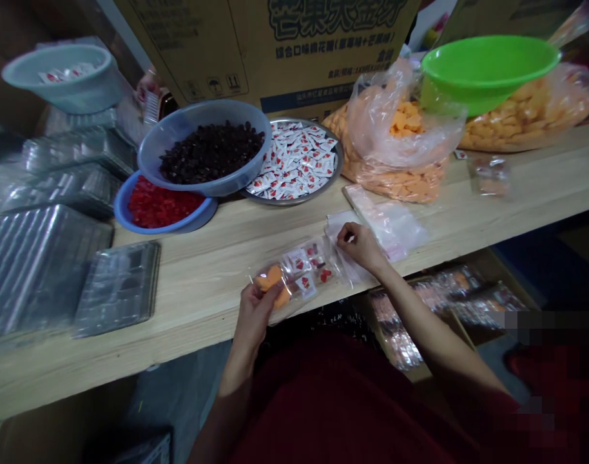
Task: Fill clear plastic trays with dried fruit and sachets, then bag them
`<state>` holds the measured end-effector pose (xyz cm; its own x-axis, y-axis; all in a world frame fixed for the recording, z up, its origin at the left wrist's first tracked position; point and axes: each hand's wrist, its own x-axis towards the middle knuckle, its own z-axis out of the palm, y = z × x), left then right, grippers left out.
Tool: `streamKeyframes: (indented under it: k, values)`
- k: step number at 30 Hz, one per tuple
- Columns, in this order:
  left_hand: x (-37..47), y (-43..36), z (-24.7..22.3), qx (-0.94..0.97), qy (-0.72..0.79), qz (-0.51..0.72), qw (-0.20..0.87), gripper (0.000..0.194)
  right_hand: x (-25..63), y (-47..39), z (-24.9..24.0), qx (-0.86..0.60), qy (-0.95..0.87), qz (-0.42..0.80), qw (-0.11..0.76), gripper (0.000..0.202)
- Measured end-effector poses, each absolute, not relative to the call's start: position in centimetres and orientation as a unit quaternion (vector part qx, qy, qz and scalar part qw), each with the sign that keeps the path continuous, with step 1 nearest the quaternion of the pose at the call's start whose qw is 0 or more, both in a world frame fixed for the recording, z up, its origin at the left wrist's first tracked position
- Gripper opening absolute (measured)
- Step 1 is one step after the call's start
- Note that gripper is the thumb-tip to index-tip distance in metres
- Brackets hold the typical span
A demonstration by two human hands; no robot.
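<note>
Green bowl (488,67) sits upon bagged orange snacks (401,151) beside a carton (275,45).

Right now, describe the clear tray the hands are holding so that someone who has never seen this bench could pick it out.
Start at the wooden bench and follow its near edge to the middle, below the metal dish of sachets. The filled clear tray lies there between the left hand and right hand. Unlike the empty trays stacked at the left, it holds orange pieces and red-and-white sachets.

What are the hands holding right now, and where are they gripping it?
Both grip one clear filled snack tray: the left hand at its near end by the orange pieces, the right hand pinching its far end.
</note>
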<state>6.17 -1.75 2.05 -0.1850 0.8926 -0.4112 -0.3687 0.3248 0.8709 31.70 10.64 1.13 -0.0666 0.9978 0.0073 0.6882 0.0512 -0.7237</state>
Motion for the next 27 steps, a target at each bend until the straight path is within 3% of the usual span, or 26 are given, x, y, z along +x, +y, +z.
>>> streamKeyframes:
  k: [12,19,27]
  values:
    - [9.0,-4.1,1.2,0.158,0.550,0.636,0.518,0.042,30.8,12.7,0.1,-0.590,-0.699,0.358,0.185,0.015]
    - [9.3,-3.7,0.1,0.158,0.535,0.624,0.547,0.042,31.3,11.3,-0.5,-0.631,-0.676,0.341,0.168,0.010]
    - [9.8,-3.2,-1.6,0.157,0.532,0.648,0.521,0.032,31.3,11.6,0.5,-0.633,-0.675,0.345,0.152,0.020]
